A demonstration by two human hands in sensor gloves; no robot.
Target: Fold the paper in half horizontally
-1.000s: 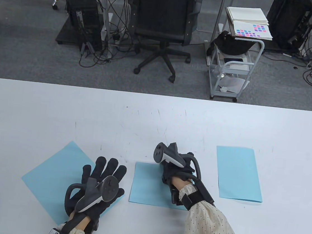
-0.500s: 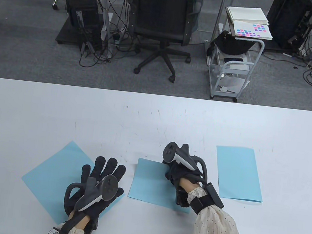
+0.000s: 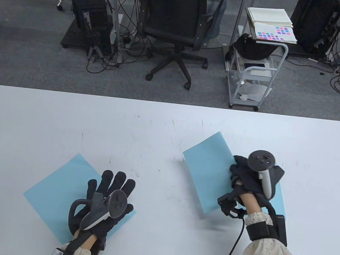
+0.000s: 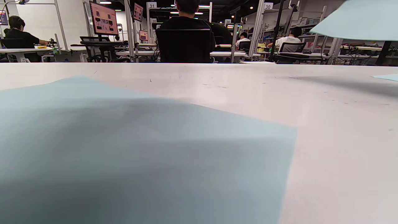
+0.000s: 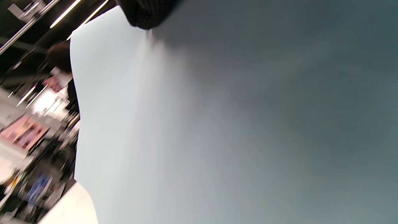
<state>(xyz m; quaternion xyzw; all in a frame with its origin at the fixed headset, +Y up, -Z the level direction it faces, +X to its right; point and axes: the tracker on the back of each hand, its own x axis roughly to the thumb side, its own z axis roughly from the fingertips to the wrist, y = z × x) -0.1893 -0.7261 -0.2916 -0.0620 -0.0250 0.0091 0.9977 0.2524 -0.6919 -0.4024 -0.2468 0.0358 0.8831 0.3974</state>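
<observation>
The right hand (image 3: pixel 251 176) has lifted the folded paper (image 3: pixel 206 168) rightward off the table.

Black gloves on left hand (image 3: pixel 110 194) and right hand (image 3: pixel 248 176), grey-white trackers strapped on, cream dotted sleeves, black wrist cable trailing right.

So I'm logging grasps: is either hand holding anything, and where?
The right hand holds a folded blue paper by its right edge, lifted. The left hand rests flat on another sheet.
</observation>
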